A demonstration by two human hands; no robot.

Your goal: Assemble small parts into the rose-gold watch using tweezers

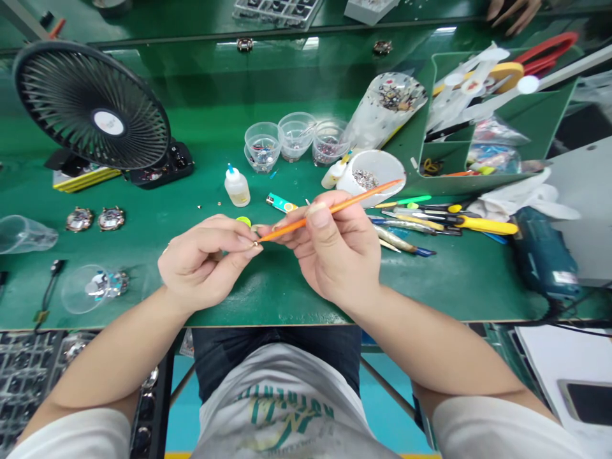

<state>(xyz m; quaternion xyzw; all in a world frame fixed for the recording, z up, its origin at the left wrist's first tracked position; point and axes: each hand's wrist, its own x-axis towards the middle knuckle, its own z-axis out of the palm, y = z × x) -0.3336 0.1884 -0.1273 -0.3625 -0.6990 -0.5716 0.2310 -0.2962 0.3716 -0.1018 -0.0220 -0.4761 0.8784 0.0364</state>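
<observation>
Between the thumb and forefinger of my left hand [203,261] is a tiny shiny metal part [256,243], too small to name. My right hand [337,248] grips a slim orange pointed stick [366,194] like a pen. The stick's tip meets the little part at my left fingertips, or comes very close to it. Just beyond my hands stand a white dropper bottle [237,188] with a blue tip and a lighter [281,203]. Part of a yellow-green round thing [243,220] shows behind my left fingers.
A black fan [90,108] stands at left, near two watch cases [111,218]. Clear cups [296,131] of small parts sit at the back, beside a white tub [392,167]. Tools [421,220] lie right of my right hand, before a green organizer [497,182]. Another person's hand [514,13] shows far back.
</observation>
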